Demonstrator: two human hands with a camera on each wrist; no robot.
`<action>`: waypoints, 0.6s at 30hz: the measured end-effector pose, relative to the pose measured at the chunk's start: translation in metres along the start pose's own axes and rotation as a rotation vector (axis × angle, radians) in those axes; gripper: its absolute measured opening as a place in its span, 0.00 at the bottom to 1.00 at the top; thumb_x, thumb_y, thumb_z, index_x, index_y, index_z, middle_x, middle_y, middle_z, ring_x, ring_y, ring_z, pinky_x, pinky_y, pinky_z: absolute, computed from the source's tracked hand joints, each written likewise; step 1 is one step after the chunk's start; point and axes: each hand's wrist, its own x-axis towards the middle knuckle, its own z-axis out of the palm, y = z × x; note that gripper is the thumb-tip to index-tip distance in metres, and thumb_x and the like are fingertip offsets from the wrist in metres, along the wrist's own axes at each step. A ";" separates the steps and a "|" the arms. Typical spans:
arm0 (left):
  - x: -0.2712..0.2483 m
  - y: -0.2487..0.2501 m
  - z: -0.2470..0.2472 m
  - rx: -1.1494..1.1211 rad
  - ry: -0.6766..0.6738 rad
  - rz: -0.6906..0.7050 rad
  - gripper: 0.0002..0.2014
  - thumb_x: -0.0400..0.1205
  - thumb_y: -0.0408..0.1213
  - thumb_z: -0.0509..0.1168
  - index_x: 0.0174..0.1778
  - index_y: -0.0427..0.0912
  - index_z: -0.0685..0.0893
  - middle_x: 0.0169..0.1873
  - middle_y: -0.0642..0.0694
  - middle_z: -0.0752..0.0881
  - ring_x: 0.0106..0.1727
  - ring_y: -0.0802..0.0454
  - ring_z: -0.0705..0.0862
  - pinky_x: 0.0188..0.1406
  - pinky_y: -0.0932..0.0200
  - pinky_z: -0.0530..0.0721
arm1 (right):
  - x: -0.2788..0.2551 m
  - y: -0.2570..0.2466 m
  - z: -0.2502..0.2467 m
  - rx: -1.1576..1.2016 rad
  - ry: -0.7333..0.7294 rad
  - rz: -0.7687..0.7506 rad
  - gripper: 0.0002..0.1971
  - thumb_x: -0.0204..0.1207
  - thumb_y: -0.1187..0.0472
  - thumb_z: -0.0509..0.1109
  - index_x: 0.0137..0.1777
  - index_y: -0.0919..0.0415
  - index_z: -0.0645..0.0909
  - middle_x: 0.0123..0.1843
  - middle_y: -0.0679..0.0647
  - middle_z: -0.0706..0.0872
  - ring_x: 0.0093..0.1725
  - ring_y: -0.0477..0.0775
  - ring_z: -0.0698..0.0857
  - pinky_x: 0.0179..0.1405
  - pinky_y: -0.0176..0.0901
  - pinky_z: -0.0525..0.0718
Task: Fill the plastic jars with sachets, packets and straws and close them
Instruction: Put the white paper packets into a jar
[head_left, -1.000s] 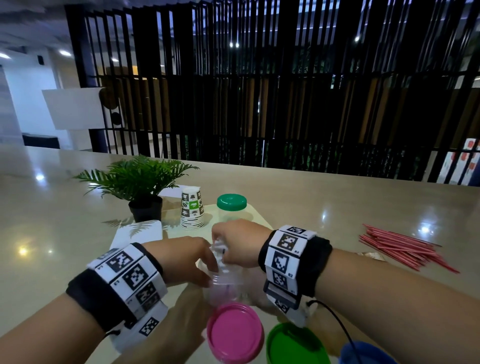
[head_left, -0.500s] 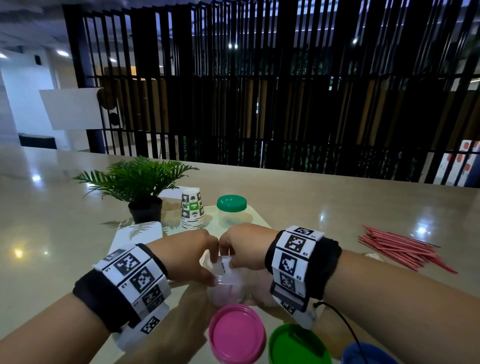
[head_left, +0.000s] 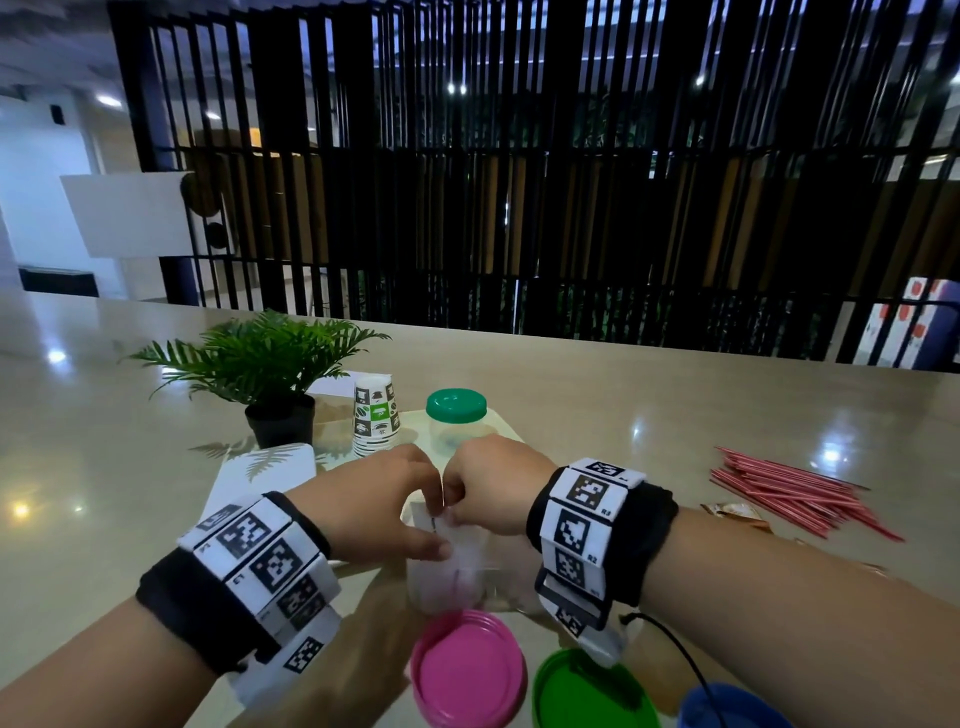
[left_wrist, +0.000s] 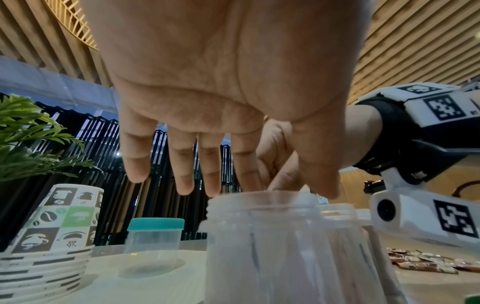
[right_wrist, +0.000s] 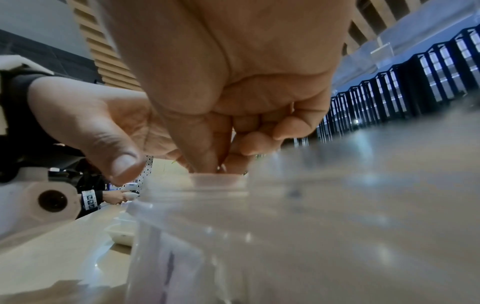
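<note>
An open clear plastic jar (head_left: 448, 579) stands near the front edge of the table, with white sachets (head_left: 432, 515) upright inside it. Both hands meet over its mouth. My left hand (head_left: 415, 506) reaches down with fairly straight fingers (left_wrist: 182, 174), its index finger and thumb at the jar (left_wrist: 272, 236) rim. My right hand (head_left: 465, 501) is curled, and its thumb and index finger pinch the sachet tops inside the jar (right_wrist: 207, 222) mouth. What the fingertips (right_wrist: 207, 162) touch inside is hidden.
Pink (head_left: 467, 670), green (head_left: 587, 696) and blue (head_left: 727, 709) lids lie at the near edge. A green-lidded jar (head_left: 456, 418), stacked paper cups (head_left: 375, 423) and a potted plant (head_left: 270, 364) stand behind. Red straws (head_left: 795, 493) and brown sachets (head_left: 732, 512) lie to the right.
My right hand has lowered the white sachets into the jar. Both hands have closed in together over its mouth.
</note>
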 end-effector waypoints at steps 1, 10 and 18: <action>0.000 0.000 0.000 0.013 -0.019 -0.003 0.14 0.72 0.60 0.72 0.48 0.62 0.78 0.62 0.57 0.74 0.64 0.58 0.75 0.67 0.56 0.75 | -0.001 0.000 0.001 -0.005 -0.015 0.003 0.07 0.73 0.56 0.73 0.48 0.56 0.88 0.44 0.52 0.87 0.45 0.55 0.84 0.36 0.40 0.75; 0.001 0.003 0.018 0.035 -0.144 -0.094 0.26 0.73 0.60 0.72 0.64 0.57 0.77 0.68 0.56 0.71 0.65 0.57 0.75 0.65 0.55 0.78 | -0.007 0.003 -0.005 0.023 -0.086 -0.026 0.08 0.76 0.59 0.70 0.54 0.54 0.85 0.51 0.51 0.85 0.50 0.53 0.81 0.44 0.41 0.78; 0.000 0.004 0.014 0.011 -0.063 -0.119 0.36 0.69 0.56 0.77 0.70 0.55 0.68 0.68 0.54 0.71 0.61 0.56 0.76 0.60 0.57 0.78 | -0.014 0.002 -0.005 -0.084 -0.180 -0.043 0.14 0.81 0.50 0.64 0.59 0.50 0.86 0.57 0.52 0.85 0.51 0.53 0.77 0.52 0.46 0.77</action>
